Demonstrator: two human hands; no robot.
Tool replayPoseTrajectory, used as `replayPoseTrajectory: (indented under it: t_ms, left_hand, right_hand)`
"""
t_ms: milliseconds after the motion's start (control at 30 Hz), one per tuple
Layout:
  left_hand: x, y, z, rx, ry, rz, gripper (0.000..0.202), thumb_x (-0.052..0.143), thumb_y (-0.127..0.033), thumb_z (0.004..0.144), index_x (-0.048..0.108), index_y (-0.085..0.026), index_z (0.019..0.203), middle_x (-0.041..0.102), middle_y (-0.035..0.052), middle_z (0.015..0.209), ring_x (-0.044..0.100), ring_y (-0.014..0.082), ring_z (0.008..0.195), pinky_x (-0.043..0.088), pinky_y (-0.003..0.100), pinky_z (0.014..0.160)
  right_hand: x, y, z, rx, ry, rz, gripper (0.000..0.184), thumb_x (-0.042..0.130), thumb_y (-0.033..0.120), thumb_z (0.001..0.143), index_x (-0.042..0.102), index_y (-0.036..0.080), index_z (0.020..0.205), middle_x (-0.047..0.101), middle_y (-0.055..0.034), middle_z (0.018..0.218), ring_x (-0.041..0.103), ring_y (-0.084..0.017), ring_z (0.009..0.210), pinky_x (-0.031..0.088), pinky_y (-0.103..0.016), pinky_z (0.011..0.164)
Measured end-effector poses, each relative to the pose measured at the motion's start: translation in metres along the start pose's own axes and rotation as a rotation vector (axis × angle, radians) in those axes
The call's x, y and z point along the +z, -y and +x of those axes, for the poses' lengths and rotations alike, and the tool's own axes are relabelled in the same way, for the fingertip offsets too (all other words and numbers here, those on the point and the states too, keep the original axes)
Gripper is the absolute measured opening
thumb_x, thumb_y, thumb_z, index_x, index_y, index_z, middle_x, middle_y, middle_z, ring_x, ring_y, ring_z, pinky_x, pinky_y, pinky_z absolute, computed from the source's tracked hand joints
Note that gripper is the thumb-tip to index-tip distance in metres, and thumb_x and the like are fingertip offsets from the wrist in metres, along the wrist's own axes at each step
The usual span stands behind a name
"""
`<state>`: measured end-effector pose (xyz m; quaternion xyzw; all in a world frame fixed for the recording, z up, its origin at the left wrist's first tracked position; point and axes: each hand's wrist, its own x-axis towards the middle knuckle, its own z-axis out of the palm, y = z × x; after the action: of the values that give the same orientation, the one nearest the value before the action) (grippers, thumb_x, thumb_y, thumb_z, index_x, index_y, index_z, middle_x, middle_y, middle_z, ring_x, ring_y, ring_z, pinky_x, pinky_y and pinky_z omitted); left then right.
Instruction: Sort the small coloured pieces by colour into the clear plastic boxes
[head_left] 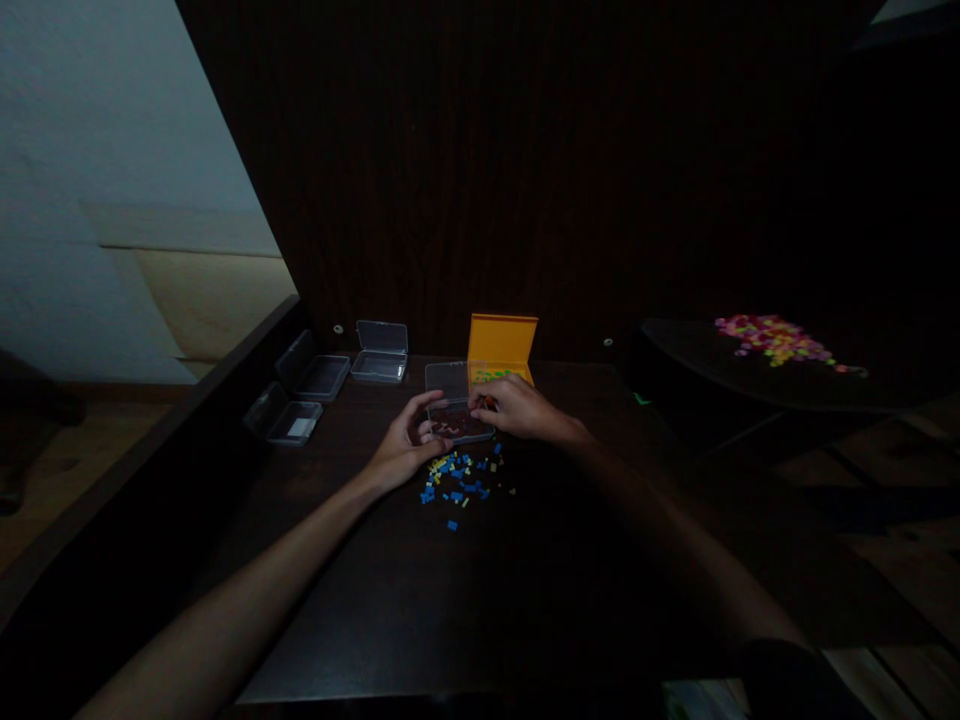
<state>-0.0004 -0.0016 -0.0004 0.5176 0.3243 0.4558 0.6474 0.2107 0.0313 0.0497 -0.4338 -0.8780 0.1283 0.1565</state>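
A small clear plastic box [485,437] with its lid raised stands on the dark table, with reddish-brown pieces [456,420] inside. My left hand [409,440] is wrapped round the box's left side, thumb along the front edge. At the right side of the box my right hand [514,405] is closed in a pinch, fingertips over the rim. A bit of orange shows by those fingers; what they grip is too small to name. Just in front of the box lies a loose pile of blue and yellow toy bricks [465,485].
An open yellow case [502,340] with green pieces stands behind my right hand. Open clear boxes [381,365] stand at the left, one [296,423] holding a white slip. Colourful small pieces [776,340] lie on a dark surface at right. A dark panel [450,180] rises behind.
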Motion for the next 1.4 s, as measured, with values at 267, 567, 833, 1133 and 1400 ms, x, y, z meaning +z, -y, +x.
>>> replayPoseTrajectory:
  t_ms: [267,567,833,1133,1400]
  left_hand:
    - [-0.0002,0.0015,0.0002,0.004,0.01,-0.009,0.07,0.077,-0.013,0.061,0.046,-0.022,0.123,0.048,0.0115,0.133,0.062,0.0188,0.101,0.051,0.033,0.089]
    - [-0.0005,0.0015,0.0003,0.005,0.015,-0.005,0.069,0.076,-0.013,0.062,0.044,-0.021,0.123,0.045,0.0122,0.136,0.062,0.0182,0.102,0.05,0.033,0.091]
    - [0.0002,-0.0002,-0.0001,0.005,0.019,0.008,0.069,0.076,-0.015,0.062,0.044,-0.021,0.123,0.043,0.0128,0.138,0.062,0.0183,0.102,0.049,0.033,0.092]
    - [0.0007,-0.0004,-0.0003,0.0,0.011,0.014,0.07,0.077,-0.015,0.062,0.045,-0.022,0.123,0.046,0.0131,0.135,0.062,0.0196,0.101,0.049,0.037,0.092]
    - [0.0004,0.0,0.0001,-0.001,0.024,-0.01,0.069,0.077,-0.015,0.062,0.044,-0.021,0.123,0.044,0.014,0.137,0.063,0.0192,0.102,0.049,0.036,0.093]
  right_hand:
    - [0.0009,0.0022,0.0005,-0.022,-0.024,0.031,0.011,0.062,0.016,0.08,0.067,0.019,0.089,0.069,-0.0026,0.086,0.06,-0.015,0.077,0.037,-0.024,0.068]
    - [0.0027,0.0013,0.001,-0.002,-0.01,0.003,0.015,0.064,0.015,0.077,0.069,0.02,0.09,0.07,-0.0022,0.087,0.061,-0.016,0.079,0.038,-0.024,0.068]
    - [-0.0018,0.0053,0.0002,0.004,0.02,-0.009,0.018,0.061,0.012,0.076,0.068,0.019,0.091,0.07,-0.0031,0.088,0.061,-0.016,0.08,0.039,-0.024,0.069]
    - [-0.0014,0.0069,-0.0001,0.002,0.006,-0.015,0.019,0.057,0.013,0.078,0.069,0.019,0.092,0.07,-0.0035,0.089,0.06,-0.015,0.078,0.039,-0.025,0.068]
    - [0.0013,0.0066,0.0009,-0.008,0.003,-0.005,0.019,0.058,0.012,0.078,0.068,0.019,0.093,0.07,-0.0035,0.09,0.06,-0.015,0.081,0.039,-0.025,0.071]
